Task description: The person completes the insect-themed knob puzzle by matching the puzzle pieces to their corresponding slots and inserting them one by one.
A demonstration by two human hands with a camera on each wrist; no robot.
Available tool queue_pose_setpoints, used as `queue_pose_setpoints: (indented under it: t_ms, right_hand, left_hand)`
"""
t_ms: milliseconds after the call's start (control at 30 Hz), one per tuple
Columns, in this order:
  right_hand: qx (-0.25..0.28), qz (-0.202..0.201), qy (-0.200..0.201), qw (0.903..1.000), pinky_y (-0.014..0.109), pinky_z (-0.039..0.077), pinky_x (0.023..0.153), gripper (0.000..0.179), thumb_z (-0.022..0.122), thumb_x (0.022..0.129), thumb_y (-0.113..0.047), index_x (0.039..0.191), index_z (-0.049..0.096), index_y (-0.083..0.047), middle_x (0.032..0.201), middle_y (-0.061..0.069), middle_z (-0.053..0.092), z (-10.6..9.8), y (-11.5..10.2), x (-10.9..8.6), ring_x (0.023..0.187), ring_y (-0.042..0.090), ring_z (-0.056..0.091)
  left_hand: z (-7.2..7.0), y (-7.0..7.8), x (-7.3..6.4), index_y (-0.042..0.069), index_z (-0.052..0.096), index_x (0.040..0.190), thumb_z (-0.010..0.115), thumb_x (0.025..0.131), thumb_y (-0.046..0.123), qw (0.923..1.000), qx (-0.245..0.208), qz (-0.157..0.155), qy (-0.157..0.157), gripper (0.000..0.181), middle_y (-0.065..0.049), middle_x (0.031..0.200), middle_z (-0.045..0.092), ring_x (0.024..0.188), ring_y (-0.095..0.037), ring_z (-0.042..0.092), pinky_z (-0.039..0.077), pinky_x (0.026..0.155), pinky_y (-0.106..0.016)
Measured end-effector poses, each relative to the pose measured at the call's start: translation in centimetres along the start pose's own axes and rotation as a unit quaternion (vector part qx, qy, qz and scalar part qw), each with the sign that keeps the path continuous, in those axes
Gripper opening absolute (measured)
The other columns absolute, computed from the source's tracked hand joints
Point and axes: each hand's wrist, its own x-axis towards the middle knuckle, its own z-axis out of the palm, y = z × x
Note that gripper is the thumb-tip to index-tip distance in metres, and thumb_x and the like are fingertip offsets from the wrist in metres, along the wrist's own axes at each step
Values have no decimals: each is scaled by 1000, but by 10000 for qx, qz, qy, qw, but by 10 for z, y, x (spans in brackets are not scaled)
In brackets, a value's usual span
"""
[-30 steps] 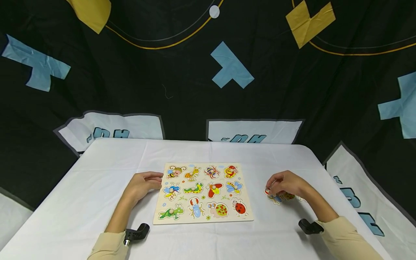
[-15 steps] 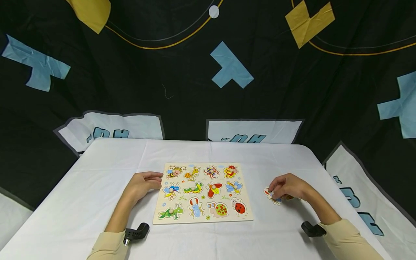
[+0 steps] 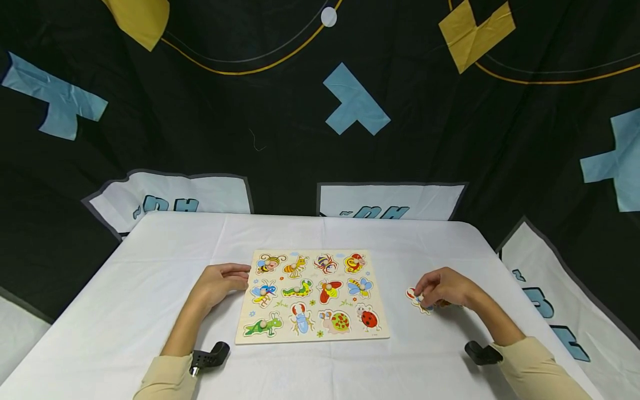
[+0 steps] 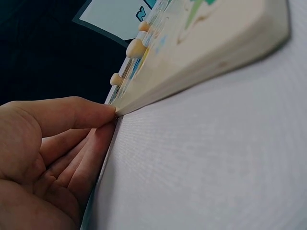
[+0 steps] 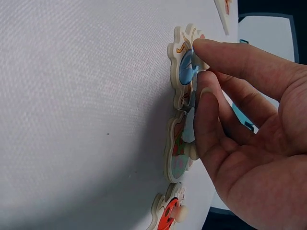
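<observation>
A wooden insect puzzle board point(image 3: 312, 303) lies flat in the middle of the table. My left hand point(image 3: 218, 286) rests beside it, fingertips touching its left edge; the left wrist view has thumb and fingers meeting at the board's rim. Right of the board, my right hand point(image 3: 442, 286) pinches a blue beetle puzzle piece point(image 5: 184, 69) by its knob, the piece lying close to the cloth. Just behind it are a snail piece point(image 5: 176, 155) with a wooden knob and a red ladybug piece point(image 5: 168, 213). In the head view the hand hides most of these pieces.
White cloth covers the table point(image 3: 320, 372). Knobbed pieces fill the board's upper two rows and the grasshopper spot; beetle, snail and ladybug pictures show without knobs. A black curtain point(image 3: 210, 128) hangs behind. Black wrist cameras point(image 3: 210, 358) sit on both wrists.
My right hand has shifted slightly right and toward me, staying over the loose pieces. My left hand and the board have kept their places.
</observation>
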Motion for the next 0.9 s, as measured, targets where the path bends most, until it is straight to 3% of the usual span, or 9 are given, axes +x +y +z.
queue_pose_setpoints:
  t_ms: [267, 467, 700, 900]
  right_hand:
    - [-110, 109, 106, 9998, 27, 41, 54, 23, 81, 72, -3, 94, 74, 2, 70, -1, 63, 2, 1, 0, 62, 13, 52]
    - [-226, 91, 208, 9995, 27, 42, 53, 20, 80, 72, -3, 91, 74, 1, 69, 0, 64, 4, 1, 0, 62, 15, 53]
    - [-234, 131, 224, 9994, 28, 43, 54, 20, 81, 72, -4, 90, 75, 1, 69, 0, 64, 4, 0, 0, 62, 14, 54]
    - [-258, 130, 199, 9994, 28, 43, 54, 20, 81, 72, -5, 90, 75, 0, 69, -1, 65, 3, -1, 1, 61, 14, 54]
  left_hand:
    - [0, 0, 0, 1, 68, 129, 79, 82, 9, 10000, 2, -11, -4, 48, -12, 112, 76, 94, -10, 72, 46, 88, -26]
    - [1, 0, 0, 4, 68, 129, 79, 82, 10, 9999, 75, -67, 36, 48, -10, 113, 76, 96, -10, 71, 44, 96, -35]
    - [1, -1, 1, 6, 69, 129, 78, 83, 12, 9999, 95, -66, 60, 47, -9, 115, 76, 110, -21, 67, 41, 105, -45]
    - [0, -1, 1, 5, 69, 129, 78, 83, 11, 9999, 86, -35, 52, 47, -9, 114, 76, 104, -14, 69, 42, 101, -40]
